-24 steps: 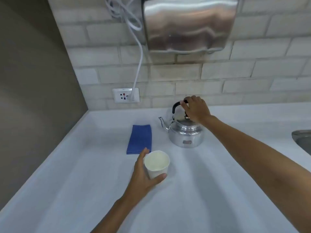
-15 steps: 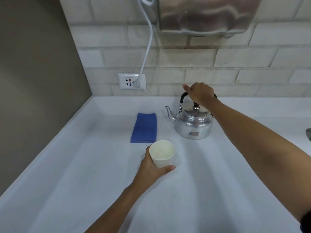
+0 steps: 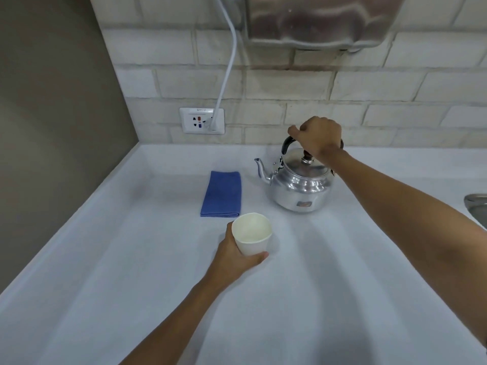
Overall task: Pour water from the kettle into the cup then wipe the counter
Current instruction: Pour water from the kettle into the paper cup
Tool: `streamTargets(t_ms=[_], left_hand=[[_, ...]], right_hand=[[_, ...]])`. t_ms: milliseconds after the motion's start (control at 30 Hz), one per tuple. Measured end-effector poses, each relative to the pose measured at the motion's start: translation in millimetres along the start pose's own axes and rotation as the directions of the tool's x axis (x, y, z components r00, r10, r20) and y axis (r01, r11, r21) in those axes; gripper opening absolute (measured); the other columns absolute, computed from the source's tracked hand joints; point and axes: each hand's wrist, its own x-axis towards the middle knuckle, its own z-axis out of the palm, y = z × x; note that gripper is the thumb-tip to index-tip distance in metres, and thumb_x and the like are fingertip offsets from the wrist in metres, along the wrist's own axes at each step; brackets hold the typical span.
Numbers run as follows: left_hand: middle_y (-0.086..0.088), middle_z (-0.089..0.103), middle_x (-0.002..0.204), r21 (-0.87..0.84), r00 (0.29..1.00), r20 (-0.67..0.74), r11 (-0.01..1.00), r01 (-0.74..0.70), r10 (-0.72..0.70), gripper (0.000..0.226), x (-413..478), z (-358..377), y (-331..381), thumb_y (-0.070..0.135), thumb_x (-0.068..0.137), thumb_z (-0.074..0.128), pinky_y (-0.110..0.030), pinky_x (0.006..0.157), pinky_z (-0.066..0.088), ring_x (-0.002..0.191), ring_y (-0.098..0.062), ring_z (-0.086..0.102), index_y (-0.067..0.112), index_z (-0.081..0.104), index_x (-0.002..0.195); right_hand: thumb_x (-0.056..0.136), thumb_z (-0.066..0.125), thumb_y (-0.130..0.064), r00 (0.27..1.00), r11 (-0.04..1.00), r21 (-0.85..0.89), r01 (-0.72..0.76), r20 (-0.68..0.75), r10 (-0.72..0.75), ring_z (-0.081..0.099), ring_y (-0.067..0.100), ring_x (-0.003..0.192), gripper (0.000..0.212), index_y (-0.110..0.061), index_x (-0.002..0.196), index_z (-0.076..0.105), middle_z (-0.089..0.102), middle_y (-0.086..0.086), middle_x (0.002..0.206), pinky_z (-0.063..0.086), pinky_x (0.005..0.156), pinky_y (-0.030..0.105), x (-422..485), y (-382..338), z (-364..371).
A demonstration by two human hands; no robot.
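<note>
Right hand [image 3: 317,137]: closed over the top of the kettle's black handle [image 3: 287,143], knuckles up, arm reaching in from the right edge.
Kettle [image 3: 300,184]: shiny metal, standing upright on the worktop [image 3: 131,272] toward the back wall, spout [image 3: 261,168] pointing left, lid on with its dark knob just under the wrist.
Left hand [image 3: 233,255]: wrapped around the lower side of the cup, thumb across the near side, fingers behind.
Cup [image 3: 251,233]: white paper cup, upright, open mouth facing up, in front of the kettle and a little to its left; whether its base touches the worktop I cannot tell.
Cloth [image 3: 222,193]: blue, folded flat, lying just left of the kettle and just behind the cup, apart from both.
Socket [image 3: 201,120]: white wall plate above the worktop's back edge, with a white cable [image 3: 228,64] plugged in and running upward.
Dryer [image 3: 316,19]: metal housing on the brick wall above the kettle.
Sink [image 3: 477,204]: only a metal rim shows at the right edge.
</note>
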Motion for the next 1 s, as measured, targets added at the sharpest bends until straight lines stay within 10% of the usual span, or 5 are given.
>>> streamTargets(t_ms=[1000], left_hand=[[0.008,0.050,0.117,0.030,0.999,-0.009,0.998,-0.046,0.046,0.085,-3.5,3.4,1.5,0.030,0.056,0.084,-0.026,0.083,0.041,0.107,-0.015,0.050,0.030,0.030,0.122]], right_hand=[[0.079,0.051,-0.033,0.816,0.735,-0.368,0.569,0.143,-0.559,0.020,0.024,0.042,0.053,-0.012,0.041,0.021,0.018,0.003,0.037,0.011,0.046,0.022,-95.3,-62.0,-86.9]])
